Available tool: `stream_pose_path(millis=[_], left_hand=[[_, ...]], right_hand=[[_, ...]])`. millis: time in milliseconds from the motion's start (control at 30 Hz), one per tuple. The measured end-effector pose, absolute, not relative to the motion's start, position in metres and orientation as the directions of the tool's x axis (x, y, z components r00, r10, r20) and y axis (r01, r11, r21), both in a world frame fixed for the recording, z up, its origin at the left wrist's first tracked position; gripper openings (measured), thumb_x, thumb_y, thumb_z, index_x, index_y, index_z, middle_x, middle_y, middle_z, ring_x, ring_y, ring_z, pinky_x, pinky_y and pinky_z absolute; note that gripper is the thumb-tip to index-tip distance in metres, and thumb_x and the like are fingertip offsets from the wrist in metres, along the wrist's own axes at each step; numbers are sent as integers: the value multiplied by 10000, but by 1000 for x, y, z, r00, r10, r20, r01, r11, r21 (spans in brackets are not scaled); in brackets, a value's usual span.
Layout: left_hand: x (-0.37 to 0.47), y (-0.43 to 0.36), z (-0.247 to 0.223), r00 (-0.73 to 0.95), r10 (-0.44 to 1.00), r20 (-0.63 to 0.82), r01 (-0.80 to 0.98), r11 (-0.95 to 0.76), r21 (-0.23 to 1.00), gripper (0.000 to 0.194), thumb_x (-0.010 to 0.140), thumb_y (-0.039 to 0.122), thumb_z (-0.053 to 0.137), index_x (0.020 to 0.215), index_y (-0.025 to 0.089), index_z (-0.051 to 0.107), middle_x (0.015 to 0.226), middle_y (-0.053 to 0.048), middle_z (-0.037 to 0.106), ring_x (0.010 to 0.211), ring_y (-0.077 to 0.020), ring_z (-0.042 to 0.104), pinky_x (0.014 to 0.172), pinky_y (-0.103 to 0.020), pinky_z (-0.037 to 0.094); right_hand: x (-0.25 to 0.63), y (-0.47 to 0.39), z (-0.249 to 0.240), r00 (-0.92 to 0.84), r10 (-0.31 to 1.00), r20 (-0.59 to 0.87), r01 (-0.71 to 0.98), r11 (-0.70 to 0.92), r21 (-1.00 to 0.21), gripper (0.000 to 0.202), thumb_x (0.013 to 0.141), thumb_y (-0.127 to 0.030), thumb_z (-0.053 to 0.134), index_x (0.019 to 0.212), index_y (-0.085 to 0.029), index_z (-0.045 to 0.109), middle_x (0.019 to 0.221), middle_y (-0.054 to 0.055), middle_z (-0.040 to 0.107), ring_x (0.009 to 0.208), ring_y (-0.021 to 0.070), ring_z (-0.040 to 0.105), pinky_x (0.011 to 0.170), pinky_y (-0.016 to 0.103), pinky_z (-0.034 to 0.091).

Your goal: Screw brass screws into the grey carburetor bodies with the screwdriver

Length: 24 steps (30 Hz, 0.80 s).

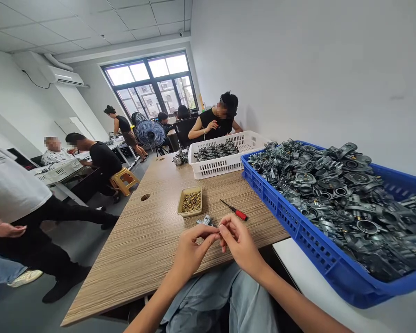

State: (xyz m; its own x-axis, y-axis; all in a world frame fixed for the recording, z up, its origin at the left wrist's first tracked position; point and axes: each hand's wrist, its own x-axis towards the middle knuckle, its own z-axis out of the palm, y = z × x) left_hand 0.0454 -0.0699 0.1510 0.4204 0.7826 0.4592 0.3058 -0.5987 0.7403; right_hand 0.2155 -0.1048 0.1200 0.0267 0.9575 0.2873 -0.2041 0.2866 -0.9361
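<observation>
Near the desk's (138,245) front edge, my left hand (190,249) and right hand (241,245) pinch a small piece (219,231) in their fingertips — thin, reddish, perhaps coiled, unfitted. Just beyond lies one loose grey casting (206,220), with a screwdriver (241,214) beside it, unheld. Farther in sits a tray (190,214) of brassy screws (192,202). By the right edge, the blue crate (300,226) is heaped; toward the far edge, the white basket (222,168) holds fewer — which are finished, I can't tell.

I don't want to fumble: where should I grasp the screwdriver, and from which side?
Probably by the red handle, from above and the near right, with the right hand: the screwdriver lies flat, its thick handle on that side, the thin shaft pointing away and to the left.
</observation>
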Motion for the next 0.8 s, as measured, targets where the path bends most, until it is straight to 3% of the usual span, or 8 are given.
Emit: stream_pose_path(millis=[267, 533, 800], left_hand=[[50, -68, 151, 326, 863, 385, 184, -458, 870, 206, 845, 393, 857, 887, 192, 840, 769, -53, 808, 683, -172, 730, 668, -249, 563], [76, -67, 145, 267, 928, 261, 5, -272, 962, 310, 775, 442, 896, 815, 156, 784, 649, -34, 731, 532, -109, 581, 527, -212, 458], [87, -62, 142, 350, 916, 196, -112, -167, 980, 454, 749, 557, 919, 836, 150, 740, 605, -25, 714, 487, -108, 578, 499, -213, 446]], right_hand=[[213, -101, 120, 37, 965, 260, -302, 259, -918, 442, 966, -668, 689, 980, -242, 572, 761, -43, 583, 625, 121, 581, 521, 236, 537], [216, -98, 116, 134, 955, 264, -329, 294, -898, 392, 980, -627, 693, 990, -254, 571, 742, -55, 572, 590, 110, 536, 500, 222, 484], [220, -96, 115, 162, 955, 250, -322, 291, -901, 403, 969, -637, 704, 1011, -260, 571, 767, -42, 577, 630, 126, 547, 501, 226, 462]])
